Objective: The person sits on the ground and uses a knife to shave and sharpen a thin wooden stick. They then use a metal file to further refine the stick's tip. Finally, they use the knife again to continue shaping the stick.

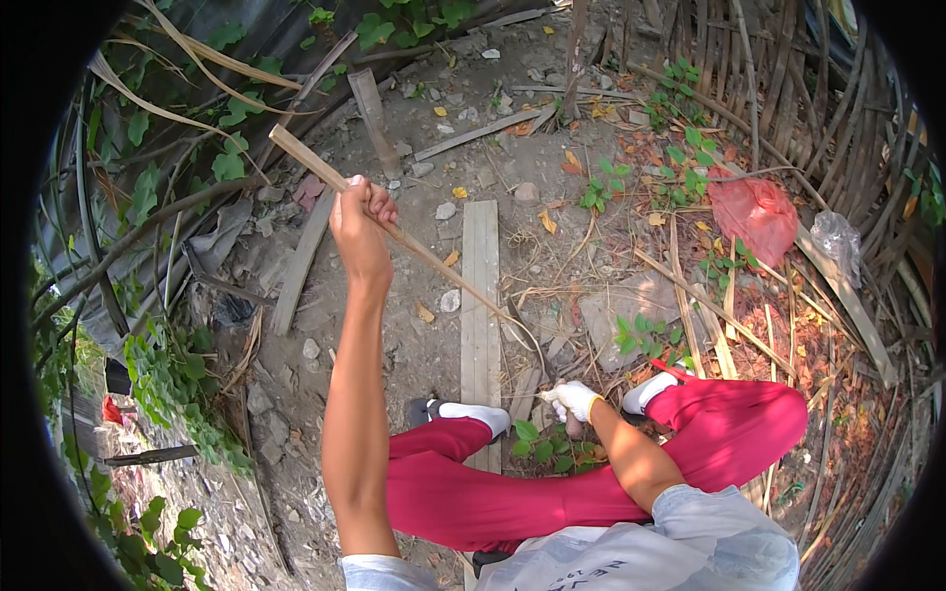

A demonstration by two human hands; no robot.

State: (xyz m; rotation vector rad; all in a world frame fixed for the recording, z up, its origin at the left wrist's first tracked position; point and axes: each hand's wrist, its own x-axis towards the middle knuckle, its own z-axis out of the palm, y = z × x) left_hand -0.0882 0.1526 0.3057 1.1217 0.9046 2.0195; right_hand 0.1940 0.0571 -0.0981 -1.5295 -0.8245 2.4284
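Note:
My left hand (363, 219), bare and raised at the left, is closed around a long wooden or bamboo strip (448, 271). The strip's thick end points up and away to the left; its thinner end slopes down toward my right hand and bends there. My right hand (572, 401), in a white glove, is low between my knees. It is closed round what looks like the wooden handle of a knife (574, 426). A dark, curved blade seems to reach forward beside the strip's thin end, though the glove and strip partly hide it.
A grey plank (480, 295) lies on the ground ahead, under my left foot. Loose sticks, stones and small plants surround me. To the right are a red plastic bag (754, 212) and a fence of upright sticks (788, 89). Leafy vines (177, 384) grow at the left.

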